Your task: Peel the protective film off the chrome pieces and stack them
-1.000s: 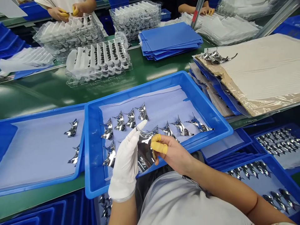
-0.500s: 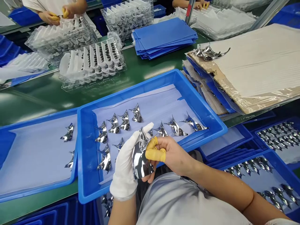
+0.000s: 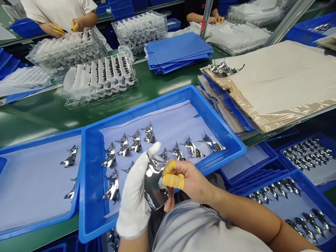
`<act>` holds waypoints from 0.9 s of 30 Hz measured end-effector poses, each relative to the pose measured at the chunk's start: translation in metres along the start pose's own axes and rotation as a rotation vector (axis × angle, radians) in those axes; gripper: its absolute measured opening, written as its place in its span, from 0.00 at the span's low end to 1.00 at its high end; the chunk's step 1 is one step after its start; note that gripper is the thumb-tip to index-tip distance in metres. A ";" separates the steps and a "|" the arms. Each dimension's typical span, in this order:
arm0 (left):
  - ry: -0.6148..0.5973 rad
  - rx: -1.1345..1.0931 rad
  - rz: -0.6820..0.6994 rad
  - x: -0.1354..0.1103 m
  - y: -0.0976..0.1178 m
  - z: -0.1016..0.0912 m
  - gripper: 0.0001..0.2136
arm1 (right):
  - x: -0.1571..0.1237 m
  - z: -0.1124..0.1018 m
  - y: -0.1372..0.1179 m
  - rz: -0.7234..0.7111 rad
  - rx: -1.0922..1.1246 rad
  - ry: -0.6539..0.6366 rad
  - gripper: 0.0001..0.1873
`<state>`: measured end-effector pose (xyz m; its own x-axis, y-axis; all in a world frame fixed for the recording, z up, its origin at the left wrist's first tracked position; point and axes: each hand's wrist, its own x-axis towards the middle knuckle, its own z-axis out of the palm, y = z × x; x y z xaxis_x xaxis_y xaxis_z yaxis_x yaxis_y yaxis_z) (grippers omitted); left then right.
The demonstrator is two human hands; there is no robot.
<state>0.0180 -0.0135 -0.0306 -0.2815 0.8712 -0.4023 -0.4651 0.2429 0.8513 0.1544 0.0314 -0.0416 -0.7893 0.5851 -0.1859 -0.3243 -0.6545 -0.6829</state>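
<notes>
The person's left hand (image 3: 133,196), in a white glove, stands with its fingers straight and together, its side against a shiny foil piece (image 3: 156,185). The right hand (image 3: 185,180), bare but for yellow rubber finger covers (image 3: 172,178) on thumb and forefinger, is closed in a pinch on the piece's edge. The piece curves between the hands, held over a blue tray (image 3: 90,182) lined with a pale sheet (image 3: 168,119), where more foil pieces (image 3: 149,133) lie in rows. It looks light, thin and springy, slippery on its mirror face and quick to crease or smear, so its edges, taken gently with covered fingers, seem the best place to hold it.
</notes>
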 end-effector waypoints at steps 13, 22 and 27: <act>0.044 0.231 0.351 -0.015 0.004 -0.014 0.19 | 0.005 -0.013 0.005 -0.141 -0.103 0.002 0.24; 0.000 0.266 0.255 -0.010 0.003 -0.020 0.22 | -0.003 -0.017 -0.001 -0.213 -0.310 0.080 0.19; -0.024 0.302 0.210 -0.008 0.011 -0.017 0.24 | -0.010 -0.016 -0.007 -0.521 -0.751 0.084 0.09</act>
<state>0.0009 -0.0256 -0.0239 -0.3233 0.9243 -0.2029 -0.1293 0.1692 0.9771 0.1729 0.0374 -0.0458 -0.5886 0.7710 0.2433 -0.1814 0.1673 -0.9691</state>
